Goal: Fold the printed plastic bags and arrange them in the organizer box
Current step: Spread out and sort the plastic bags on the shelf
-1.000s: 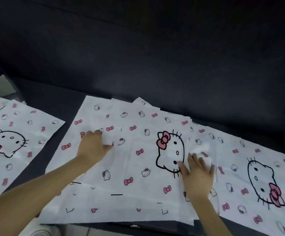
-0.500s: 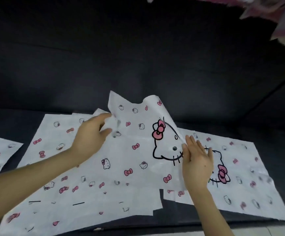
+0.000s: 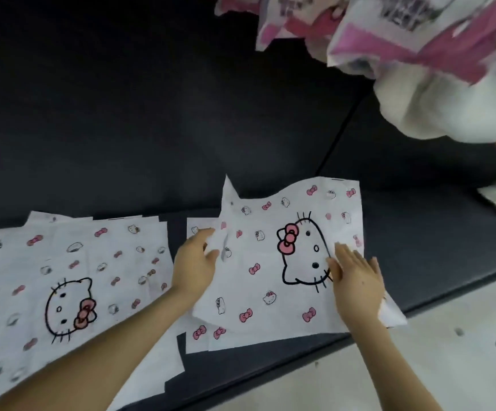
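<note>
Evidently one printed bag (image 3: 258, 280) is being squared up for folding. It lies on the dark surface (image 3: 122, 143) in front of the person, on top of at least one more bag (image 3: 199, 333) whose near edge shows beneath it. A separate pile of bags (image 3: 71, 277) lies apart to the left.

The left hand (image 3: 194, 268) pinches the bag's left edge between thumb and fingers, probably to lift or draw that side over. The right hand (image 3: 356, 280) lies flat with straight fingers on the bag's right part, just beside the big cat face. It grasps nothing, and likely serves as an anchor so that the slippery film does not slide. The far edge is wavy and a corner there stands up, so the sheet is not yet flat.

The cat face lies sideways, its bow toward the left hand and its chin toward the right hand. The outline looks nearly square from here, so I cannot tell the long axis with confidence.

No organizer box is in view. Blurred pink and white packs (image 3: 418, 40) fill the upper right corner.
</note>
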A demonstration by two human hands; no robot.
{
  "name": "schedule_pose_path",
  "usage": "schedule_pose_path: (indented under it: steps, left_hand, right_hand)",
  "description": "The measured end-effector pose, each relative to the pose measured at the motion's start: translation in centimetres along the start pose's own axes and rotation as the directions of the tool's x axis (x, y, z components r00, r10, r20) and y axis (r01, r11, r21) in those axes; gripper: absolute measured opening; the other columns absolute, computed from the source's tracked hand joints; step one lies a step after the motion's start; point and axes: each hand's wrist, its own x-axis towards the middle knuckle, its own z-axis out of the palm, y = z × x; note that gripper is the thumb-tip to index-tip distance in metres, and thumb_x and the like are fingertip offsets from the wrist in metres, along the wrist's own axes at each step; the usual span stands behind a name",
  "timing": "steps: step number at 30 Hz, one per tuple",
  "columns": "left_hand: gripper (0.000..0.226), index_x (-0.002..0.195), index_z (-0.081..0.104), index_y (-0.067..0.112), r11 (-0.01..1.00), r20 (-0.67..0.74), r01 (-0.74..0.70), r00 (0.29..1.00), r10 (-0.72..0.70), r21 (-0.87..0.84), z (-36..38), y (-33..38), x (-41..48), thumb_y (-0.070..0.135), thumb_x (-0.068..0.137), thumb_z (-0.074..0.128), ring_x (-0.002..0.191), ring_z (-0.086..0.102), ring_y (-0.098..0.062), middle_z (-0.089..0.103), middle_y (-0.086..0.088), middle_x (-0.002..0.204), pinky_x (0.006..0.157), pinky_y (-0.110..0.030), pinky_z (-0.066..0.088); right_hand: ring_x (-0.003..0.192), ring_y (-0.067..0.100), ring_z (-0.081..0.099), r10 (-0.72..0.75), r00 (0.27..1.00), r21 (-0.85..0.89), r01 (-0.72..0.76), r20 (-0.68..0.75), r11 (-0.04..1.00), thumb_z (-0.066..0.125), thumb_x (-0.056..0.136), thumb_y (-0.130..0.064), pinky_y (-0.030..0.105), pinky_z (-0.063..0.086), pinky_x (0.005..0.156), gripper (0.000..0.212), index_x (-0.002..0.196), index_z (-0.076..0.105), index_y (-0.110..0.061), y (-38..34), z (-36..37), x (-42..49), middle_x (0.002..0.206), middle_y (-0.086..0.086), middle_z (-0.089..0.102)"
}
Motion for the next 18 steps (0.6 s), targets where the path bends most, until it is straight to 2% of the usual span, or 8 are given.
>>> schedule_pose_path:
  steps: [2, 4, 6, 8, 11, 15, 16, 18]
  left_hand:
    - [0.043, 0.134, 0.05, 0.007, 0.997, 0.0, 0.067, 0.998, -0.067, 0.032, 1.5, -1.6, 0.0, 0.001, 0.092, 0.058, 0.095, 0.059, -0.029, 0.061, -0.016, 0.11, 0.083, -0.032, 0.047]
    - [0.045, 0.136, 0.046, 0.008, 0.992, 0.01, 0.108, 0.994, -0.109, 0.069, 2.8, -3.0, 0.0, 0.002, 0.092, 0.057, 0.091, 0.058, -0.027, 0.06, -0.016, 0.111, 0.078, -0.03, 0.044]
    - [0.048, 0.139, 0.042, 0.008, 0.986, 0.032, 0.14, 0.989, -0.144, 0.093, 3.7, -4.0, -0.2, 0.004, 0.093, 0.057, 0.097, 0.06, -0.032, 0.058, -0.019, 0.118, 0.083, -0.033, 0.046]
    - [0.049, 0.14, 0.039, 0.009, 0.981, 0.039, 0.154, 0.986, -0.159, 0.114, 4.2, -4.5, -0.6, 0.005, 0.094, 0.056, 0.096, 0.06, -0.032, 0.059, -0.017, 0.113, 0.08, -0.032, 0.045]
    - [0.052, 0.141, 0.037, 0.012, 0.966, 0.041, 0.093, 0.994, -0.106, 0.24, 4.4, -5.2, -0.8, 0.009, 0.093, 0.057, 0.077, 0.055, -0.025, 0.055, -0.006, 0.081, 0.068, -0.033, 0.044]
    - [0.061, 0.144, 0.03, 0.015, 0.857, 0.062, 0.058, 0.993, -0.105, 0.512, 3.3, -5.6, -0.9, 0.024, 0.092, 0.061, 0.102, 0.054, -0.028, 0.056, -0.013, 0.115, 0.078, -0.034, 0.043]
    - [0.061, 0.143, 0.033, 0.014, 0.82, 0.06, 0.029, 0.995, -0.077, 0.571, 2.8, -5.8, -1.0, 0.027, 0.091, 0.063, 0.106, 0.052, -0.03, 0.055, -0.014, 0.117, 0.082, -0.035, 0.043]
    - [0.056, 0.131, 0.052, 0.008, 0.772, 0.082, -0.095, 0.995, 0.056, 0.628, 0.9, -6.5, -1.2, 0.025, 0.082, 0.074, 0.096, 0.055, -0.034, 0.058, -0.017, 0.105, 0.078, -0.04, 0.046]
  right_hand:
    - [0.121, 0.032, 0.056, 0.022, 0.978, -0.069, -0.008, 0.207, 0.998, 0.037, 0.1, -0.034, 0.057, 0.03, 0.11, 0.04, 0.124, 0.06, -0.011, 1.0, 2.5, -1.3, 0.127, 0.006, 0.062]
    - [0.14, 0.027, 0.032, 0.078, 0.908, -0.149, -0.017, 0.412, 0.989, 0.032, 0.103, -0.036, 0.051, 0.012, 0.117, 0.044, 0.142, 0.04, -0.018, 1.8, 4.2, -2.4, 0.148, -0.001, 0.041]
    - [0.146, 0.024, 0.016, 0.13, 0.86, -0.205, -0.03, 0.494, 0.978, 0.026, 0.103, -0.04, 0.047, 0.003, 0.118, 0.051, 0.15, 0.022, -0.022, 2.4, 5.3, -3.4, 0.156, -0.002, 0.024]
    - [0.146, 0.022, 0.013, 0.143, 0.842, -0.195, -0.046, 0.52, 0.98, 0.024, 0.102, -0.038, 0.048, 0.005, 0.118, 0.049, 0.149, 0.021, -0.024, 2.7, 6.4, -4.0, 0.156, -0.001, 0.022]
    - [0.145, 0.022, 0.011, 0.165, 0.807, -0.213, -0.049, 0.568, 0.976, 0.018, 0.102, -0.033, 0.05, 0.007, 0.117, 0.045, 0.147, 0.019, -0.027, 3.4, 7.4, -3.0, 0.155, -0.001, 0.018]
    - [0.146, 0.031, 0.007, 0.266, 0.799, -0.398, -0.036, 0.539, 0.916, 0.02, 0.102, -0.026, 0.054, 0.002, 0.117, 0.049, 0.15, 0.014, -0.022, 3.2, 6.7, -0.3, 0.158, 0.01, 0.014]
    - [0.146, 0.033, 0.008, 0.256, 0.811, -0.42, -0.014, 0.526, 0.907, 0.02, 0.102, -0.028, 0.054, 0.003, 0.117, 0.049, 0.151, 0.015, -0.02, 1.8, 6.5, -0.1, 0.158, 0.013, 0.014]
    - [0.143, 0.037, 0.02, 0.109, 0.862, -0.295, 0.049, 0.494, 0.954, 0.024, 0.102, -0.032, 0.056, 0.008, 0.116, 0.049, 0.148, 0.028, -0.016, -2.5, 6.6, -0.9, 0.154, 0.017, 0.027]
